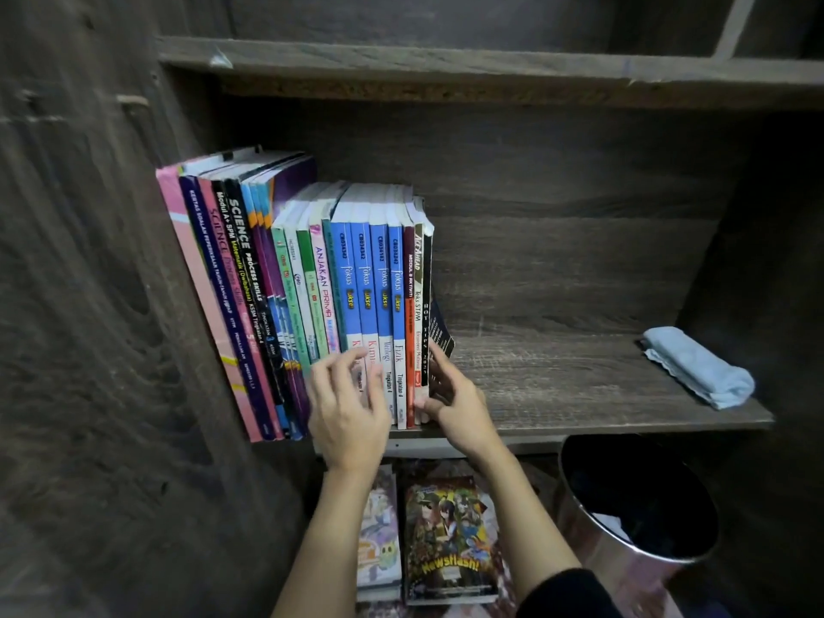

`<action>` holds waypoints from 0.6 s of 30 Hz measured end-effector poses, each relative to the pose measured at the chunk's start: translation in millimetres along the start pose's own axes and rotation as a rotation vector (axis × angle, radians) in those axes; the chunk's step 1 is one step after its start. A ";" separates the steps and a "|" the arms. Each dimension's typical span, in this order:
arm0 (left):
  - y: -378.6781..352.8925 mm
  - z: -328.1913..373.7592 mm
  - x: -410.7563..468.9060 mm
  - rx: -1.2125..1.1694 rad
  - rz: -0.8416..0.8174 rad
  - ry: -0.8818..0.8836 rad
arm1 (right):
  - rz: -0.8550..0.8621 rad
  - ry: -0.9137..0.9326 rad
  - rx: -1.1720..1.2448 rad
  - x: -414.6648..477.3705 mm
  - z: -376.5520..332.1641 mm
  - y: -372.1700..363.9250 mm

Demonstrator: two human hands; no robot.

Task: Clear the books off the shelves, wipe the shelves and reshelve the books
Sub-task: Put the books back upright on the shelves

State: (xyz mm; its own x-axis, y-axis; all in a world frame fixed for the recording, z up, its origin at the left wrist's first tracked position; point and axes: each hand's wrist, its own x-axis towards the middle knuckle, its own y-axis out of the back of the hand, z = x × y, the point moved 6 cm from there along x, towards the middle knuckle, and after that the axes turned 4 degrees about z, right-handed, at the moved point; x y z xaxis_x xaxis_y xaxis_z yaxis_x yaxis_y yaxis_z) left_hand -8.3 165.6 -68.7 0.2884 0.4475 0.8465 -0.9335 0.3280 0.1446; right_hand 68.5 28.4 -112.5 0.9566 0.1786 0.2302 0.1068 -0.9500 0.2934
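Observation:
A row of upright books [312,278] fills the left part of the dark wooden shelf [557,385], leaning slightly left against the side wall. Several blue "fokus" spines [379,278] stand near the row's right end. My left hand [345,403] lies with fingers spread against the lower spines of the blue books. My right hand [450,394] rests at the right end of the row, thumb on the front of the last spines and fingers on the side of the last dark book [439,332]. A folded light blue cloth [700,368] lies at the shelf's right end.
An upper shelf board [490,69] runs above. Below the shelf, comic books [450,537] lie stacked on the floor, beside a round metal bin [633,515] with a dark lining. The cabinet's left wall [111,305] stands close to the books.

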 end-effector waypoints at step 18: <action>-22.7 6.1 -2.8 0.062 -0.303 0.185 | 0.022 0.041 -0.143 0.3 0.9 9.6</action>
State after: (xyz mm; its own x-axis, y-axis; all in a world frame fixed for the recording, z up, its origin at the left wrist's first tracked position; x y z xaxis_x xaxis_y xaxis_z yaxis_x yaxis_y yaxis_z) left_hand 10.8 151.8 -71.3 0.5822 0.4825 0.6543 -0.8094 0.4202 0.4103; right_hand 70.0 19.1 -110.5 0.9460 0.1717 0.2750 0.0439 -0.9082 0.4162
